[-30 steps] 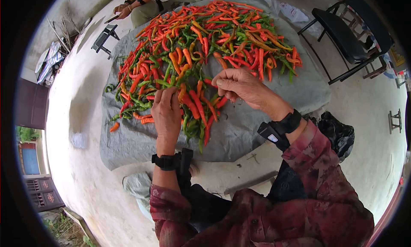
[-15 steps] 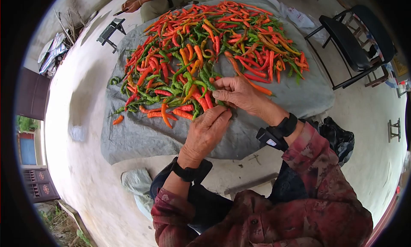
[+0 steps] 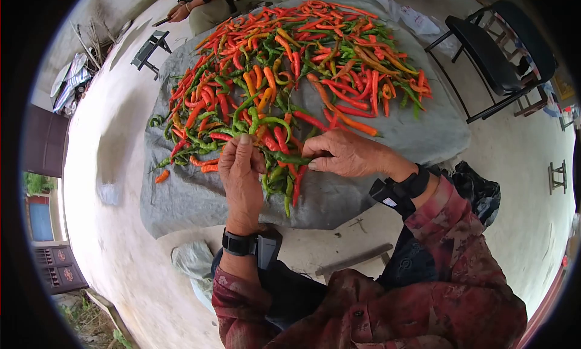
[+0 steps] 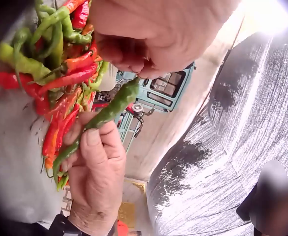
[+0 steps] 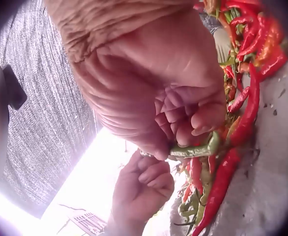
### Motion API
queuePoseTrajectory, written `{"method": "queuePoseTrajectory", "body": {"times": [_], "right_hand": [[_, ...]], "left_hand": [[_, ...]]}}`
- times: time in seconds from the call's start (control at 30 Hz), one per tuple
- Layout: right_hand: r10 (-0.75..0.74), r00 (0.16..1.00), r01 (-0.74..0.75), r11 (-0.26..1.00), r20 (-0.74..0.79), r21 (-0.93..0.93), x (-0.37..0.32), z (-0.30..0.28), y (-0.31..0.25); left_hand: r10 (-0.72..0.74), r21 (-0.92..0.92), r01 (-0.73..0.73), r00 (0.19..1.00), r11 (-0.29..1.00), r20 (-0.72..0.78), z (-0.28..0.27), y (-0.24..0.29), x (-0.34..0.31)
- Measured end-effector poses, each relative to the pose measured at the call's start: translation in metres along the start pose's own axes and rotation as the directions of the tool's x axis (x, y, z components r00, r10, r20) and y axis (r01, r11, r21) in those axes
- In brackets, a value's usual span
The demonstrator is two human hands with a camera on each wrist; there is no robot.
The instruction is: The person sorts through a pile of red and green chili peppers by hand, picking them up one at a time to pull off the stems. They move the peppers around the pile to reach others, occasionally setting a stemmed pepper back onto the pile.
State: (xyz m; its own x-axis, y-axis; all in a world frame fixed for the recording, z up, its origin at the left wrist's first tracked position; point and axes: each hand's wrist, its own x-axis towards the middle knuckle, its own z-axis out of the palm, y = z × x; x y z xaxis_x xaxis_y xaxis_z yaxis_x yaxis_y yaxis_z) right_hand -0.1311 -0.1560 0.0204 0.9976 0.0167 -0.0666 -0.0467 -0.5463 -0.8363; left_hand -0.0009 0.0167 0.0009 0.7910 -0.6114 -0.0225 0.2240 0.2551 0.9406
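Note:
A green pepper (image 3: pixel 290 159) (image 4: pixel 112 109) (image 5: pixel 195 151) spans the gap between the two hands, over the near edge of the pepper pile (image 3: pixel 212 101). My right hand (image 3: pixel 357 155) (image 4: pixel 97 179) (image 5: pixel 144 73) grips it between thumb and fingers; the left wrist view shows the thumb lying along it. At the pepper's other end, my left hand (image 3: pixel 243 182) (image 4: pixel 163 29) (image 5: pixel 139 196) pinches its tip with curled fingers. Red and green peppers lie just beneath and beside both hands.
The pile rests on a grey sheet (image 3: pixel 181 207). A black chair (image 3: pixel 493 65) stands at the right, a small stool (image 3: pixel 149 49) at the upper left. Another person's hands (image 3: pixel 180 12) show at the top. A black bag (image 3: pixel 475 192) lies right of the sheet.
Compared with half a second ago, my left hand has moved left, away from its place close to my right hand. My right hand sits slightly lower, with the green pepper now stretched between both hands.

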Motion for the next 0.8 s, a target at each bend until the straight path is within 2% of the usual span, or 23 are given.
{"method": "queuePoseTrajectory", "body": {"times": [0.03,0.07,0.13,0.17,0.2,0.23,0.27,0.3,0.33,0.4,0.43,0.5,0.53,0.6,0.63,0.67,0.7,0.73,0.77,0.8], "right_hand": [[0.013,1.0,-0.014,1.0,0.022,0.005,-0.002,-0.001,0.003],[0.028,0.999,-0.028,1.0,0.045,0.009,-0.004,-0.003,0.006],[0.013,1.0,-0.013,0.999,-0.023,0.032,-0.008,-0.01,0.011],[-0.003,0.996,0.008,0.998,-0.085,0.058,-0.01,-0.014,0.013],[0.0,0.996,0.004,0.999,-0.088,0.054,-0.012,-0.019,0.014],[0.137,0.982,-0.098,0.957,-0.127,0.273,-0.014,-0.023,0.014],[0.276,0.952,-0.18,0.857,-0.135,0.483,-0.016,-0.028,0.016],[0.255,0.952,-0.125,0.828,-0.169,0.547,-0.018,-0.034,0.024],[0.256,0.952,-0.125,0.827,-0.17,0.548,-0.019,-0.041,0.029],[0.341,0.884,-0.021,0.714,-0.321,0.699,-0.021,-0.055,0.038],[0.342,0.883,-0.02,0.714,-0.322,0.7,-0.021,-0.063,0.045],[0.372,0.753,0.355,0.464,-0.542,0.811,-0.02,-0.078,0.056],[0.372,0.755,0.353,0.463,-0.54,0.813,-0.02,-0.081,0.059],[0.55,0.604,0.51,0.289,-0.576,0.811,-0.018,-0.086,0.066],[0.516,0.68,0.424,0.303,-0.52,0.854,-0.019,-0.084,0.068],[0.516,0.681,0.423,0.302,-0.519,0.854,-0.017,-0.081,0.071],[0.475,0.695,0.26,0.534,-0.539,0.805,-0.012,-0.075,0.068],[0.434,0.717,0.082,0.725,-0.546,0.684,-0.007,-0.071,0.066],[0.171,0.683,-0.093,0.985,-0.71,0.148,-0.001,-0.07,0.07],[0.169,0.689,-0.091,0.985,-0.705,0.147,0.004,-0.072,0.078]], "left_hand": [[0.049,-0.062,-0.053,0.997,0.997,-0.063,-0.002,0.002,0.005],[0.049,-0.063,-0.052,0.997,0.997,-0.055,-0.003,0.005,0.009],[0.179,0.094,-0.165,0.969,0.982,-0.168,-0.008,0.011,0.016],[0.208,0.187,-0.188,0.973,0.964,-0.095,-0.016,0.011,0.019],[0.208,0.182,-0.189,0.974,0.965,-0.092,-0.017,0.008,0.021],[0.376,0.488,-0.321,0.926,0.812,-0.016,-0.017,0.005,0.023],[0.501,0.726,-0.414,0.858,0.549,0.111,-0.017,0.004,0.024],[0.464,0.866,-0.353,0.87,0.353,0.165,-0.019,0.005,0.022],[0.463,0.866,-0.354,0.87,0.353,0.166,-0.019,0.002,0.023],[0.477,0.923,-0.355,0.843,0.148,0.248,-0.022,-0.008,0.025],[0.476,0.923,-0.356,0.843,0.148,0.25,-0.022,-0.009,0.025],[0.342,0.927,-0.289,0.918,0.239,0.198,-0.023,-0.009,0.026],[0.342,0.928,-0.287,0.919,0.238,0.196,-0.023,-0.008,0.026],[0.278,0.937,-0.254,0.943,0.239,0.185,-0.022,-0.007,0.025],[0.278,0.938,-0.252,0.943,0.239,0.183,-0.022,-0.007,0.025],[0.3,0.936,-0.281,0.93,0.213,0.211,-0.022,-0.008,0.024],[0.321,0.932,-0.309,0.916,0.187,0.24,-0.023,-0.008,0.024],[0.321,0.934,-0.306,0.917,0.187,0.236,-0.023,-0.007,0.024],[0.298,0.928,-0.306,0.925,0.212,0.237,-0.022,-0.005,0.023],[0.275,0.923,-0.304,0.932,0.237,0.237,-0.022,-0.005,0.022]]}}
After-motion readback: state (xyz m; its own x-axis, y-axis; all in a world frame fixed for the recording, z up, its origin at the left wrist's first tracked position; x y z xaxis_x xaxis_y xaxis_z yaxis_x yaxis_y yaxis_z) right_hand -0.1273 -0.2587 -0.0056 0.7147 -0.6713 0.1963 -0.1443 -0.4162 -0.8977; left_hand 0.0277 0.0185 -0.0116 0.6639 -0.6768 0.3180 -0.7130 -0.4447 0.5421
